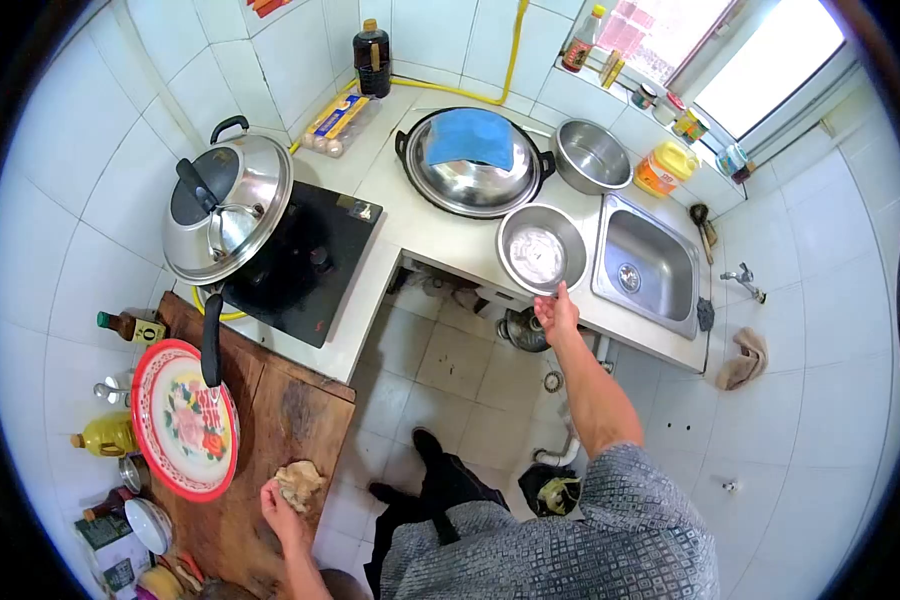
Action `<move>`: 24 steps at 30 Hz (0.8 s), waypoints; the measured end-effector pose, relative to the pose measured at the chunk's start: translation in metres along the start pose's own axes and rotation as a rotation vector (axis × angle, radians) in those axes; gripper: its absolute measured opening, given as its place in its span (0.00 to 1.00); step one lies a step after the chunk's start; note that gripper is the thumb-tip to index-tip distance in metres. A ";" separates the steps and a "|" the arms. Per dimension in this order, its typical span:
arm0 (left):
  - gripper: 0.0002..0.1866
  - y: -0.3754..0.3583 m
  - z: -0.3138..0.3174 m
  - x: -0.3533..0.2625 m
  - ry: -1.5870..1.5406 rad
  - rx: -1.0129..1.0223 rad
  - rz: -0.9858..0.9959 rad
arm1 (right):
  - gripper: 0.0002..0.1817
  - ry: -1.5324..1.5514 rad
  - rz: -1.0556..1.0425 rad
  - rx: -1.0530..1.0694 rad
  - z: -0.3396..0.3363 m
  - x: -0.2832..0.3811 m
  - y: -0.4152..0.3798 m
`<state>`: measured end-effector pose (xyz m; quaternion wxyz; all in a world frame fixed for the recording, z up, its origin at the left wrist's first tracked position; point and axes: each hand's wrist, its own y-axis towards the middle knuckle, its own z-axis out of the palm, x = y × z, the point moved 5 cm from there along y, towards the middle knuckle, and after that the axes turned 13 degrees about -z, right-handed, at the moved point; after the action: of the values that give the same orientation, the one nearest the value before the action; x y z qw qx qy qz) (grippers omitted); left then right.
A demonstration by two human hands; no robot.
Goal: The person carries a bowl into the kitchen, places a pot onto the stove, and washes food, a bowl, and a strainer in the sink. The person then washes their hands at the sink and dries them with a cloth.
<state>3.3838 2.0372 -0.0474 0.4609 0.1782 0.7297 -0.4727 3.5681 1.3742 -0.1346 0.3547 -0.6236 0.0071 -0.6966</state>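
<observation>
My right hand (558,314) reaches across to the counter, its fingers closed on the near rim of a round stainless-steel bowl (516,236). Only a pale shine shows on the bowl's bottom. Over the wooden board at lower left, my left hand (284,514) pinches the edge of a crumpled beige-brown cloth (301,484). The cloth rests on the wooden board (255,530), to the right of a red-rimmed enamel tray with a flower pattern (165,465).
Behind the bowl stand a lidded wok (440,185) with a blue cloth (470,138) and another steel basin (590,160). A sink (650,225) lies right of them. A lidded pan (255,225) sits on the black cooktop (340,285). Bottles, including an oil bottle (110,435), line the left wall.
</observation>
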 end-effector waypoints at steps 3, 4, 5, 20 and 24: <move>0.10 -0.017 0.027 -0.009 -0.120 0.045 -0.275 | 0.27 -0.179 0.085 0.190 0.003 -0.023 -0.030; 0.10 -0.022 0.043 -0.011 -0.166 0.087 -0.307 | 0.28 -0.248 0.117 0.282 0.003 -0.040 -0.047; 0.10 -0.025 0.050 -0.010 -0.209 0.128 -0.339 | 0.30 -0.299 0.209 0.403 0.001 -0.066 -0.065; 0.32 -0.104 0.197 -0.007 0.266 1.104 -0.282 | 0.21 -0.042 0.474 0.640 -0.050 -0.076 -0.316; 0.35 -0.110 0.211 0.024 0.798 1.227 -0.219 | 0.22 -0.027 0.338 0.492 -0.090 -0.022 -0.288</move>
<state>3.4010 1.7988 -0.0370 -0.0718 0.4884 0.4599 -0.7381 3.3494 1.5616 -0.0432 0.6063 -0.5179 -0.0628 -0.6002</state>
